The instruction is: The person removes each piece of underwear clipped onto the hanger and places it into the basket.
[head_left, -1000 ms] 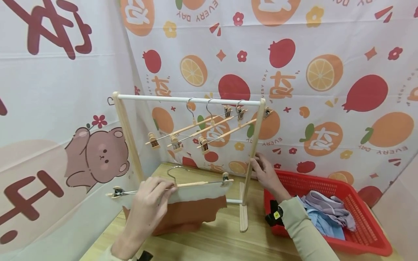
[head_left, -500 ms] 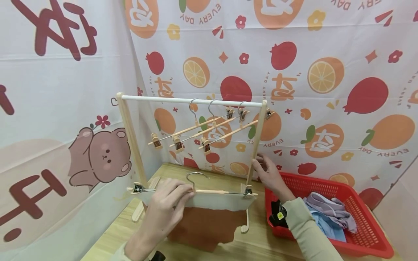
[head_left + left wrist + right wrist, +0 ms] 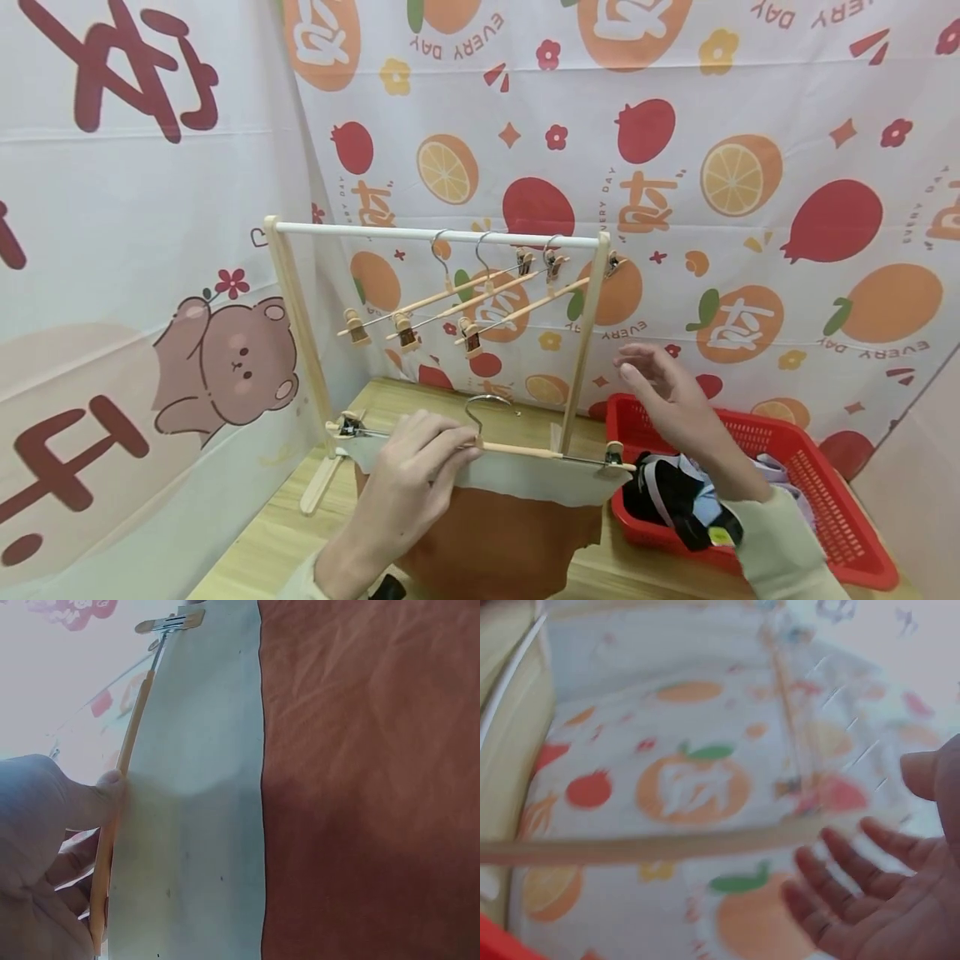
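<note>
My left hand pinches the wooden bar of a clip hanger near its metal hook. From its two end clips hangs a brown garment with a pale band along the top. The left wrist view shows the thumb on the hanger bar and the other fingers behind it, with the pale band alongside. My right hand is in the air to the right of the wooden rack, fingers loosely bent and holding nothing. In the right wrist view its fingers spread near the blurred post.
Several bare clip hangers, among them a middle one, hang from the rack's white rail. A red basket with crumpled purple and blue clothes stands at right, under my right forearm. A printed curtain closes off the back.
My left hand has carried the hanger and garment rightward and slightly lower, in front of the rack. My right hand has let go of the rack's right post and moved right.
</note>
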A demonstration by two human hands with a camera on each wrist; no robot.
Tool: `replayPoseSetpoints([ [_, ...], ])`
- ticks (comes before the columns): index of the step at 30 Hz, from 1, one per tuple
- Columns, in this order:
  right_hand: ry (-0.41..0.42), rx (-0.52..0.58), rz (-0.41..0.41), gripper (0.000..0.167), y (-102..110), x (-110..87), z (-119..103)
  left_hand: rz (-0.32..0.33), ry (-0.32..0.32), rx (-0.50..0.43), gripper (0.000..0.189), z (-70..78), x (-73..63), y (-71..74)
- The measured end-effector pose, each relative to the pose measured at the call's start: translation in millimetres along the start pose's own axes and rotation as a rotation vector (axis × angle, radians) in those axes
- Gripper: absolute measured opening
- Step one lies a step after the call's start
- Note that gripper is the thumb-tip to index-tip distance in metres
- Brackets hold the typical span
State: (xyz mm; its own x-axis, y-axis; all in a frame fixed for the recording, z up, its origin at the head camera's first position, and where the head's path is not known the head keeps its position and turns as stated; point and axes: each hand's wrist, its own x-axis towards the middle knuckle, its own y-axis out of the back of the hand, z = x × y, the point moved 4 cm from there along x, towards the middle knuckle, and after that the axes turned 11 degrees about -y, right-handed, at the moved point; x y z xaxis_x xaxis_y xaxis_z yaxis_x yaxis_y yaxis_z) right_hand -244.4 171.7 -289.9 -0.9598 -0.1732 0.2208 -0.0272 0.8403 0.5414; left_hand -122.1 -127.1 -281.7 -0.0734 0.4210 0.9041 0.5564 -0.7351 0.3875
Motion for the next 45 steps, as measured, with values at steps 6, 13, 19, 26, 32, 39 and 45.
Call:
replayPoseSetpoints([
  [6,-0.006,-0.067,-0.071,0.032,8,-47.1,-25,-0.007,0.004,-0.023,0.01,0.4,4.9,-9.9],
  [13,0.007,-0.069,-0.159,0.025,6,-73.4,-25,0.003,0.009,-0.021,0.01,-2.8,5.8,-19.0],
  [19,0.017,-0.081,-0.167,0.022,5,-81.1,-19,0.007,0.014,-0.035,0.01,-4.6,5.3,-24.7],
  [26,0.039,-0.09,-0.073,0.01,2,-85.1,-22,0.013,-0.001,-0.045,0.01,-4.6,6.9,-27.9],
  [32,0.058,-0.077,-0.034,0.01,2,-86.4,-21,0.01,0.006,-0.043,0.008,-4.9,6.1,-30.3],
  [39,0.102,-0.079,0.02,0.013,4,-88.1,-18,0.001,0.015,-0.049,0.009,-3.9,4.8,-33.9],
  [45,0.103,-0.074,0.066,0.013,2,-91.9,-17,0.002,-0.005,-0.048,0.007,-2.9,7.6,-35.5],
])
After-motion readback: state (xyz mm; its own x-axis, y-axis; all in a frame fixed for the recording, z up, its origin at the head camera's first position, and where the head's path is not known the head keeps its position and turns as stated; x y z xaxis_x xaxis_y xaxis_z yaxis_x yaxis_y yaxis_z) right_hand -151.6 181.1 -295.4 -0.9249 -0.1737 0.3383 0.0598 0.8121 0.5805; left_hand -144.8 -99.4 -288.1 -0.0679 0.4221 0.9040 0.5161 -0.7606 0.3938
